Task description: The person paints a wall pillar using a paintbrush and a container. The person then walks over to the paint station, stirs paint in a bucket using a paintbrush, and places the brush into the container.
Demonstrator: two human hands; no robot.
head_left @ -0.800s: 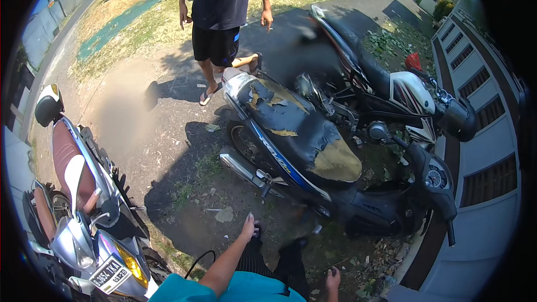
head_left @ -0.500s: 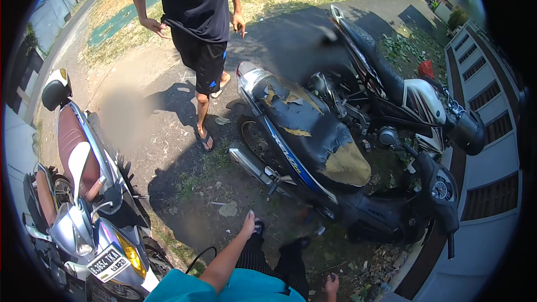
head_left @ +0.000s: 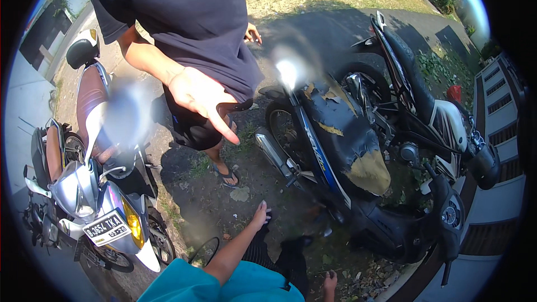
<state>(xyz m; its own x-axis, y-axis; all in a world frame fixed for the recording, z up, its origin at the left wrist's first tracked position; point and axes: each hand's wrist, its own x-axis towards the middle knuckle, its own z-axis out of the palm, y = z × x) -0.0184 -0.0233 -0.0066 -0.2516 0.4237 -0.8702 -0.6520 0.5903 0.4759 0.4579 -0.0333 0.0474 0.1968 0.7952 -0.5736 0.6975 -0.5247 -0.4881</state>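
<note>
Outdoors on shaded dirt ground [head_left: 215,221], with silver scooter [head_left: 76,187] at left, torn-seat scooter [head_left: 344,134] ahead-right, nearest to left hand [head_left: 259,217] and right hand [head_left: 330,281]. Holds both low, well apart; cannot tell if gripping anything. Now facing a co-worker [head_left: 190,17], much closer than a moment ago, outstretched hand [head_left: 198,90] (finger [head_left: 227,130] angled down) in view. Means, probably, attention there rather than on any handling.

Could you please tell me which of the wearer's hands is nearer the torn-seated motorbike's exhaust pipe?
Left: the left hand is below the exhaust pipe in the picture; the right hand is farther down and right.
</note>
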